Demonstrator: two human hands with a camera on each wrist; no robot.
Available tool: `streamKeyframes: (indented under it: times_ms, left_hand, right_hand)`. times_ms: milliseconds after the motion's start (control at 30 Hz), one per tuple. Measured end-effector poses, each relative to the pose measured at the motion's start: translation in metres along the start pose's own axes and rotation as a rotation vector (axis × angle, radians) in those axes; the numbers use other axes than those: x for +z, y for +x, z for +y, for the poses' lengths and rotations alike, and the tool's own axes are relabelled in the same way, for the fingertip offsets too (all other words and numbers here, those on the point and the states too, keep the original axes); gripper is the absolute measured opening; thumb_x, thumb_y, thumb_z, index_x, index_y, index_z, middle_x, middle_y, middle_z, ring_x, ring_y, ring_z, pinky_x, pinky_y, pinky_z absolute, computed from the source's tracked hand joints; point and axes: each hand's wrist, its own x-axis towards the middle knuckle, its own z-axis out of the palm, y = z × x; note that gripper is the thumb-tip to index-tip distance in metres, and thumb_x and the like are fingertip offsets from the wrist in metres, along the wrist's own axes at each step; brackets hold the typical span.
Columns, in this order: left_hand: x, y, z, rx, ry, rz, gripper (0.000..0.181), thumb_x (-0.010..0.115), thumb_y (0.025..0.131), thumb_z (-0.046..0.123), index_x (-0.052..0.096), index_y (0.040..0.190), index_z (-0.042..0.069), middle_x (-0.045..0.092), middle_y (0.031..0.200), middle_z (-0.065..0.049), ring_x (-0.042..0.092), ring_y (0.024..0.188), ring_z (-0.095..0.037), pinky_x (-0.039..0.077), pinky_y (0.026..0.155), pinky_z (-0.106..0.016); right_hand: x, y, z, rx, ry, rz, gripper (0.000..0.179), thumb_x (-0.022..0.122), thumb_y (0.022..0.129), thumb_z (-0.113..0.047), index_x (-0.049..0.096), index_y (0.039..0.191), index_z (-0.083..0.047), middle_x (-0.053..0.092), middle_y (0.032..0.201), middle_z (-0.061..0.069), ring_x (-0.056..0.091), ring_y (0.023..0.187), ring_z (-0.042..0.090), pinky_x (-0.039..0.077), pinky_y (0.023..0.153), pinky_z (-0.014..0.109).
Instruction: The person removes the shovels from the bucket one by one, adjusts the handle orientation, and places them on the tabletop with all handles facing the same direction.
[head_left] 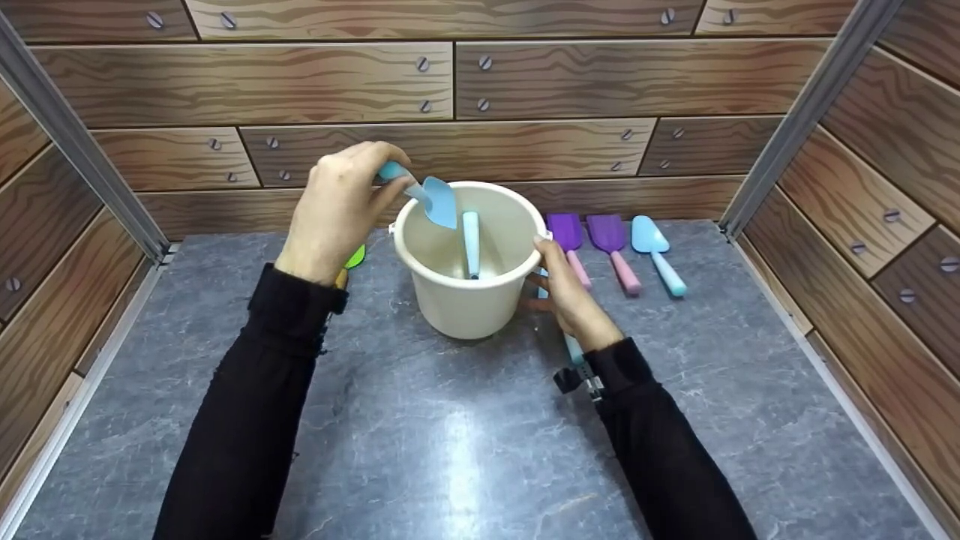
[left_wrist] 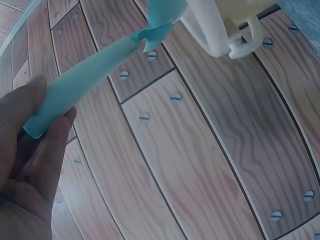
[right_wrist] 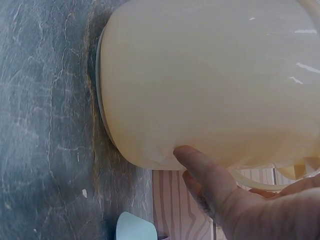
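My left hand (head_left: 337,199) pinches a light blue toy trowel (head_left: 440,202) by its handle. The trowel's blade tilts down over the left rim of a cream bucket (head_left: 469,304). In the left wrist view the trowel handle (left_wrist: 80,82) lies between thumb and fingers, near the bucket's handle lug (left_wrist: 245,47). Inside the bucket stands a light blue handle (head_left: 471,244); its lower end is out of sight. My right hand (head_left: 570,292) holds the bucket's right side, thumb at the rim; in the right wrist view a fingertip (right_wrist: 185,152) touches the outer wall.
Right of the bucket lie two purple shovels (head_left: 606,232) with pink handles and a light blue trowel (head_left: 651,236). Another light blue handle (head_left: 574,349) shows under the right wrist. A green and yellow tool (head_left: 356,257) is partly hidden by the left wrist. Wood-patterned walls (head_left: 337,82) surround the grey tabletop (head_left: 390,450).
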Motion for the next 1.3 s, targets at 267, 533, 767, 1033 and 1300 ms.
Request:
streamKeyframes:
  times_ms: [267,533,767,1033,1300]
  left_hand:
    - [-0.008,-0.005,-0.014,-0.026,0.028,0.104,0.027,0.082,0.111,0.019,0.082,0.129,-0.001,0.087,0.126,-0.018,0.084,0.12,-0.036,0.069,0.109,-0.049]
    - [-0.018,-0.013,-0.032,-0.074,0.044,0.166,0.03,0.081,0.111,0.022,0.082,0.13,-0.002,0.087,0.127,-0.021,0.085,0.118,-0.036,0.069,0.108,-0.047]
    - [-0.023,-0.02,-0.049,-0.158,0.013,0.232,0.028,0.085,0.108,0.015,0.082,0.126,-0.005,0.087,0.126,-0.022,0.085,0.116,-0.036,0.07,0.106,-0.045]
    - [-0.027,-0.032,-0.069,-0.234,0.018,0.265,0.026,0.085,0.108,0.012,0.082,0.127,-0.006,0.087,0.123,-0.022,0.084,0.116,-0.036,0.07,0.105,-0.044]
    - [-0.028,-0.044,-0.083,-0.3,0.028,0.275,0.026,0.084,0.108,0.011,0.082,0.128,-0.006,0.087,0.124,-0.022,0.084,0.117,-0.036,0.069,0.106,-0.047]
  right_hand:
    - [0.001,0.0,0.001,-0.002,0.019,0.0,0.082,0.036,0.117,-0.052,0.019,0.185,-0.01,0.029,0.19,0.028,0.03,0.178,0.056,0.034,0.138,0.085]
    - [0.002,0.0,0.0,0.0,0.022,0.003,0.082,0.035,0.117,-0.052,0.02,0.185,-0.01,0.029,0.19,0.028,0.03,0.178,0.057,0.036,0.138,0.083]
    - [0.001,0.0,0.0,-0.004,0.023,0.006,0.081,0.036,0.117,-0.052,0.02,0.185,-0.01,0.03,0.189,0.028,0.031,0.177,0.057,0.036,0.137,0.083]
    - [0.0,0.0,0.001,-0.017,0.009,-0.007,0.08,0.034,0.119,-0.052,0.018,0.185,-0.009,0.029,0.187,0.031,0.03,0.177,0.059,0.038,0.136,0.083]
    - [-0.001,0.0,0.002,-0.024,-0.006,-0.016,0.081,0.033,0.119,-0.051,0.018,0.187,-0.01,0.027,0.19,0.029,0.028,0.178,0.059,0.037,0.137,0.082]
